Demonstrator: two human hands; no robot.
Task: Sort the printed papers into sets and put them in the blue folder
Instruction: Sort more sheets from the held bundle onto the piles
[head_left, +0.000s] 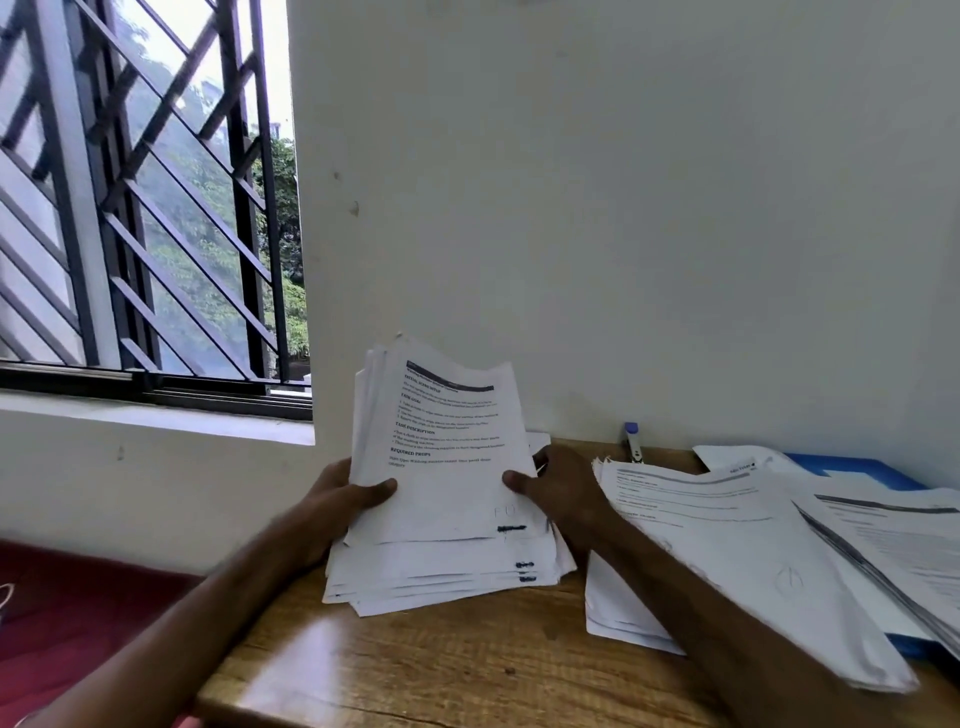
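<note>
well, my left hand (343, 499) and right hand (558, 488) pinch the tilted paper stack (441, 467) over the wooden table (415, 670); the blue folder (852, 470) lies right. loosely fanned sheets might slip and mix sets.

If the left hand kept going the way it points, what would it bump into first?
The sheaf of papers, which the left hand grips by its edge. Past that probably the wall, though depth is unclear.

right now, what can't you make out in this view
Head view:
- Flat blue folder: mostly under spread white printed papers, cut off right.
- Left hand and right hand: fingers behind the held white paper stack.
- Small white blue-capped object by the wall: too small to identify.
</note>
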